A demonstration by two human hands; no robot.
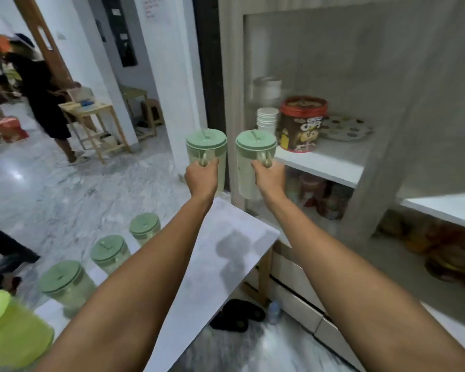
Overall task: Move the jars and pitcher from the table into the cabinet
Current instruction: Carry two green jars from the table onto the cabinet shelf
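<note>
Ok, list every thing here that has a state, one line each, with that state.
Left hand: shut on the left jar's handle.
Right hand: shut on the right jar's handle.
Left jar: lidded, upright, held in the air.
Right jar: lidded, upright, held by the cabinet shelf.
Three jars on the table: lidded, standing, untouched.
Cereal tub: lidded, on the shelf.
Cups: stacked.

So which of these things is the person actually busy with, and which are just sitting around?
Part of the job:
- green-lidded jar in the left hand, at
- green-lidded jar in the right hand, at
- three green-lidded jars on the table
- cabinet shelf

Just lying about:
- chocolate cereal tub
- stacked white cups
- patterned plate
- lime bowl
- black sandals
</note>
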